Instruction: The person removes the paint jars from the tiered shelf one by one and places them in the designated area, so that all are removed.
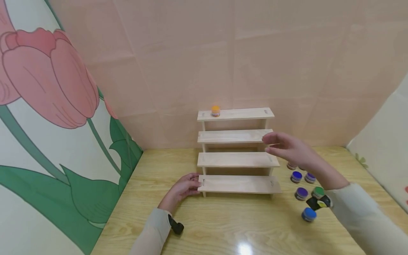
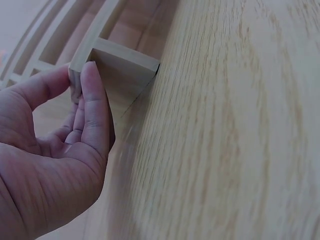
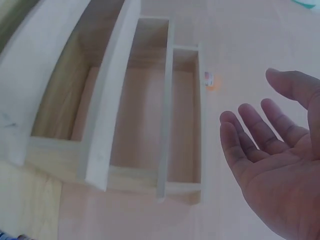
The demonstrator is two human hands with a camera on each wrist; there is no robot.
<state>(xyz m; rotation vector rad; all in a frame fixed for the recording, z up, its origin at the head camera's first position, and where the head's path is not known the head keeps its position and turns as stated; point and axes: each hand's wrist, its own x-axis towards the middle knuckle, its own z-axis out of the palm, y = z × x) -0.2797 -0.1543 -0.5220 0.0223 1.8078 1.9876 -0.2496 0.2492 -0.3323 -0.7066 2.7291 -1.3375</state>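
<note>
A pale wooden display rack (image 1: 238,159) with several stepped boards stands on the table. My left hand (image 1: 185,187) pinches the left end of its lowest board; in the left wrist view the thumb lies on one face and the fingers (image 2: 94,115) on the other. At the rack's right side my right hand (image 1: 288,148) is raised with nothing in it, fingers relaxed and thumb apart, as the right wrist view of the palm (image 3: 285,175) confirms. One small orange-lidded jar (image 1: 215,111) sits on the top board, toward its left end.
Several small jars stand on the table at right, under and beside the right forearm, among them a blue-lidded jar (image 1: 309,214), a purple-lidded jar (image 1: 301,193) and a green-lidded jar (image 1: 318,192). A pink cloth backdrop (image 1: 178,71) rises behind the wood-grain table (image 1: 210,226).
</note>
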